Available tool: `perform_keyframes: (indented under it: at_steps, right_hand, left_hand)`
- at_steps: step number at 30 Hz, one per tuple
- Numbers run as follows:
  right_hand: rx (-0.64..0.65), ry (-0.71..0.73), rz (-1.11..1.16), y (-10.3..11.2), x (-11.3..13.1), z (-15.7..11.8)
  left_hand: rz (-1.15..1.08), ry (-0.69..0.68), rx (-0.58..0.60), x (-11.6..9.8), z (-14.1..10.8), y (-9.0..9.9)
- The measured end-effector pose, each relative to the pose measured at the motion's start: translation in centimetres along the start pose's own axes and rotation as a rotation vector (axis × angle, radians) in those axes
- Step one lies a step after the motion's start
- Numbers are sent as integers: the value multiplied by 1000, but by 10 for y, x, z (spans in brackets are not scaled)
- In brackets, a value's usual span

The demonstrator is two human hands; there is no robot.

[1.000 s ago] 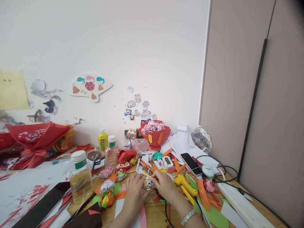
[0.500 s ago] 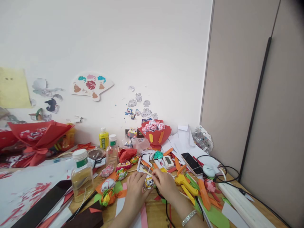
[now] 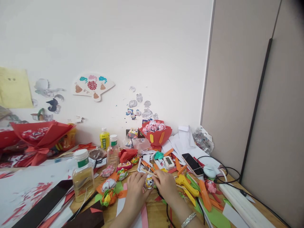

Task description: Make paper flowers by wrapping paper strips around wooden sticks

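My left hand (image 3: 136, 186) is closed around the side of a small crumpled paper flower (image 3: 149, 182), white with yellow and black. At the flower's other side, my right hand (image 3: 165, 184) pinches a thin pale stick (image 3: 146, 171) that points up and left across the flower's top. Whether the stick touches the flower I cannot tell. Left of my hands lie other paper flowers, one orange and yellow (image 3: 109, 197) and one white (image 3: 109, 185). A yellow glue gun (image 3: 186, 185) lies right of my right hand.
Clear bottles (image 3: 83, 180) stand at the left. A red paper bouquet (image 3: 155, 136) stands by the wall. Paper scraps, a white timer (image 3: 168, 162), a phone (image 3: 192, 164), cables and a white power strip (image 3: 244, 205) cover the right side of the wooden table.
The stick in my right hand has shifted slightly and lies a little flatter over the flower. My left hand keeps its hold, and the camera view has moved slightly.
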State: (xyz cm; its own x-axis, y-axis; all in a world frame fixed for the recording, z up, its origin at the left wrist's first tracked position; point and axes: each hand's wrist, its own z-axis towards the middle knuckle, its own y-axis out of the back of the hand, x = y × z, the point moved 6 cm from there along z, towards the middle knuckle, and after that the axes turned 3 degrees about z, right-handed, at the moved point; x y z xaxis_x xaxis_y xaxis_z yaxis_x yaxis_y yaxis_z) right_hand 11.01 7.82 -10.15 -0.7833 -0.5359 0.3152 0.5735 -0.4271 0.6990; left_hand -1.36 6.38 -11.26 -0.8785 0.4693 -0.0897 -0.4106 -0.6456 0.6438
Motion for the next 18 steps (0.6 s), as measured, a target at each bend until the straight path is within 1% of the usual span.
perform_keyframes:
  at_steps: [8, 18]
  right_hand:
    - [18, -12, -59, -3, 0, 0]
    - [7, 100, -122, -4, 5, -3]
  left_hand:
    - [6, -8, -9, 0, -1, 0]
    - [36, 4, 4, 0, -2, -1]
